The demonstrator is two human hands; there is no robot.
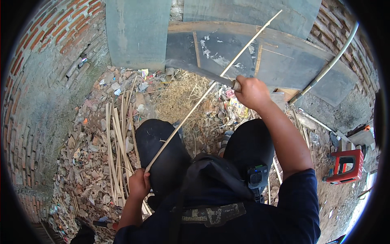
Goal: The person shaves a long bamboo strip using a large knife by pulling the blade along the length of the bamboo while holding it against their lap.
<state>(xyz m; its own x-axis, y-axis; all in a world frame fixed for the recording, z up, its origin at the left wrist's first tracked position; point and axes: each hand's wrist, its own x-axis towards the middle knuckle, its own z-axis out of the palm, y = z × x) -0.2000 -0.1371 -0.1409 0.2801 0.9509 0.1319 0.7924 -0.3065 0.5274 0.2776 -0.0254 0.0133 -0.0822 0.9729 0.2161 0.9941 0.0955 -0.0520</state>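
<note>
A long, pale bamboo strip slants across the view, from my left thigh up toward the boards at the far side. My left hand is closed around its near end, beside my left knee. In my right hand is the handle of a large knife, its long dark blade pointing left. The blade crosses the strip at its upper middle and appears to touch it. Toward its tip the blade is blurred. A small curl of shaving hangs from the strip above my left thigh.
Several split bamboo strips lie on the rubble to the left. Fine shavings are heaped beyond my knees. Dark boards lean at the far side, with a bamboo pole at right. A red stool stands at the far right; a brick wall rises at left.
</note>
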